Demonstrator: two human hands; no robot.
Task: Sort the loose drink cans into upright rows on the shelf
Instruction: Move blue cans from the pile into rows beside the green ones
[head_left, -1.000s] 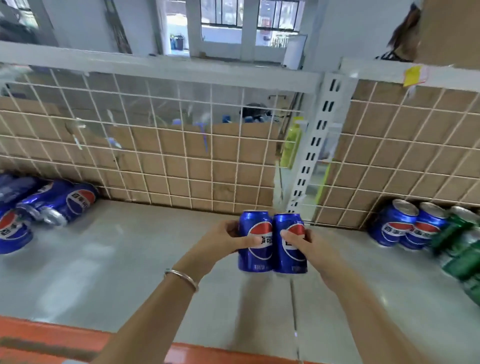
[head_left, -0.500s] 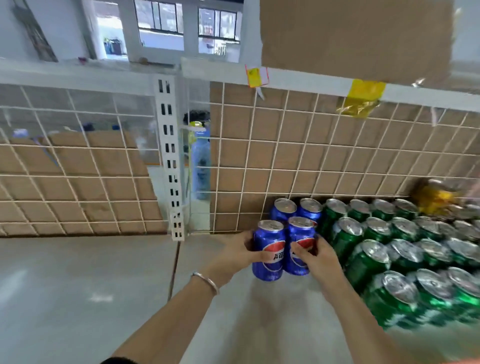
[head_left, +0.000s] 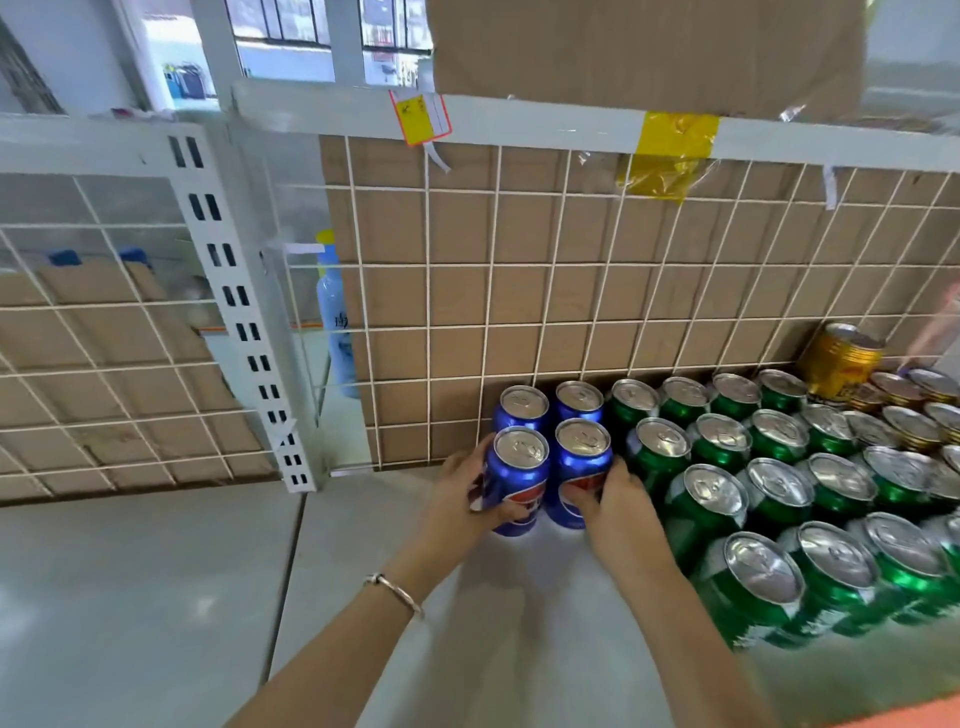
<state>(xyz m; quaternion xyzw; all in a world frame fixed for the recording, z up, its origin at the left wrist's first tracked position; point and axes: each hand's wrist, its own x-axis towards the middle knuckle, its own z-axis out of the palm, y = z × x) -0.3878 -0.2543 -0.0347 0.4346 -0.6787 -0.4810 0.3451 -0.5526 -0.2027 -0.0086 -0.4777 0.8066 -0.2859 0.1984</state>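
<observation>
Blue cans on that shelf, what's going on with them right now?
A person is stocking the shelf. The left hand holds the left blue can and the right hand holds the right blue can, both upright, just in front of two back blue cans standing against the wire grid. Rows of upright green cans fill the space to their right. Neither grip has let go yet.

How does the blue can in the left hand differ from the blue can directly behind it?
The left hand grips the front blue can; no hand holds the back blue can. The front blue can shows its red logo; the back blue can is mostly hidden behind it. Both stand upright with silver tops.
</observation>
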